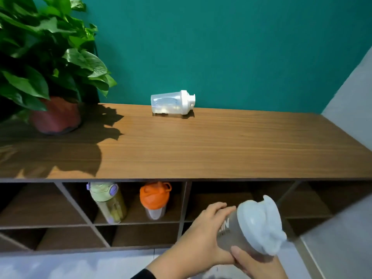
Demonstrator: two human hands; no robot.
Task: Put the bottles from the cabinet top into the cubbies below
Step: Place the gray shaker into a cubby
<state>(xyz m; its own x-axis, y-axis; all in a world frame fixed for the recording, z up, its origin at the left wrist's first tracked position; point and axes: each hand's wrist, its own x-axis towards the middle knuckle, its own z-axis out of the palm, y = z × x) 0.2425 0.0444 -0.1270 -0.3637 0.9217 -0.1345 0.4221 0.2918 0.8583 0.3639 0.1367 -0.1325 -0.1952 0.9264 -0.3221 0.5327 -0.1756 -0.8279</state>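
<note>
I have the grey shaker bottle at the lower right of the frame, both hands clamped on it: left hand around the body, right hand under it. Its long axis is tilted, white lid toward the lower right, base toward the empty cubby beside the orange-lidded bottle. Next I'd slide it in base-first. A clear bottle lies on the counter, lid pointing right.

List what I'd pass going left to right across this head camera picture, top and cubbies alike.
Potted plant → green bottle with purple caps → orange-lidded bottle → clear shaker lying on its side on the cabinet top → left hand → grey shaker with pale lid, held in both hands.
</note>
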